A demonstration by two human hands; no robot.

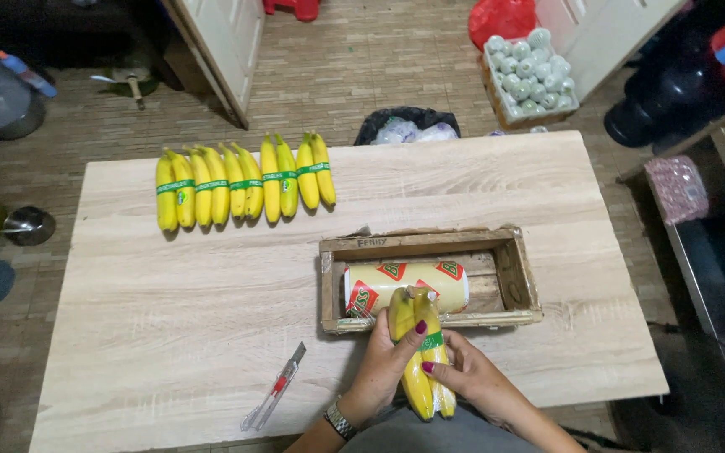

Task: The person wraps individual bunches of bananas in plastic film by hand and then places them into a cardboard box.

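Both hands hold a small bunch of yellow bananas with a green band around it, at the near edge of the wooden table. My left hand wraps the bunch from the left, thumb across it. My right hand grips it from the right, fingers at the band. Just beyond the bunch, a worn wooden box holds a roll of printed tape or labels. At the far left of the table lies a row of banded banana bunches.
A utility knife lies on the table near the front edge, left of my hands. Past the table stand a black bag, a crate of wrapped green fruit and a red bag. A metal rack is at right.
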